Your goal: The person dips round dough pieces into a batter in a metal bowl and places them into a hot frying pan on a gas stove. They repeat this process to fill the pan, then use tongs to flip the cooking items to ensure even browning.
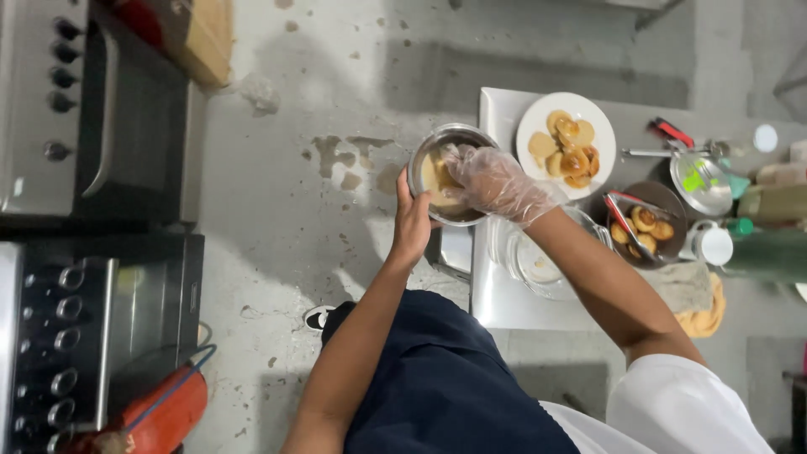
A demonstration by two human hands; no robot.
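right now my left hand (412, 225) grips the rim of the metal bowl (450, 174), held just off the table (496, 294) edge. my gloved right hand (492, 181) reaches into it, fingers curled in the batter (435, 178).

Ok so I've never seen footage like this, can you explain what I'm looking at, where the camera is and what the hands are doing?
There is one picture, taken by a camera worn on a person's head, looking straight down. The left hand is bare and grips the rim of a small metal bowl of pale batter. The right hand, in a thin clear glove, reaches into that bowl. Beside it, a metal table carries a white plate of round golden pastries, a dark bowl with more pastries and red-handled tongs, a glass bowl and a white cup. Ovens stand on the concrete floor to the left.
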